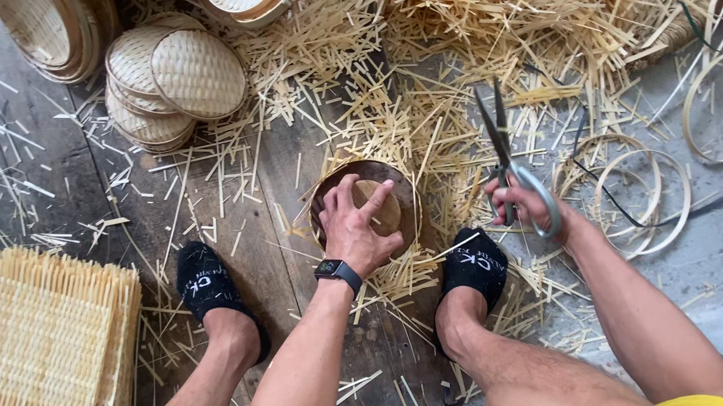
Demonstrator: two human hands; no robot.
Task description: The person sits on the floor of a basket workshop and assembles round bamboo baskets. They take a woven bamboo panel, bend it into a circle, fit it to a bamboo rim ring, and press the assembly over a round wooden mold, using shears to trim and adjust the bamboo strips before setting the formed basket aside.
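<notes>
The person sits over a dark wooden board (281, 197) on the floor, a foot in a black slipper on either side. The left hand (353, 224) lies spread, fingers splayed, pressing down on a round wooden mould (389, 190) near the board's right edge, between the feet. The right hand (525, 204) is closed around the handles of long scissors (500, 144), held just right of the mould with the blades pointing up and away, slightly parted.

The blades stand close to the splayed left fingers and to the right slipper (477, 267); a careless swing back could nick either. Loose bamboo offcuts (386, 119) lie thick around the mould, so it might slide or tip if the pressing hand eases.
</notes>
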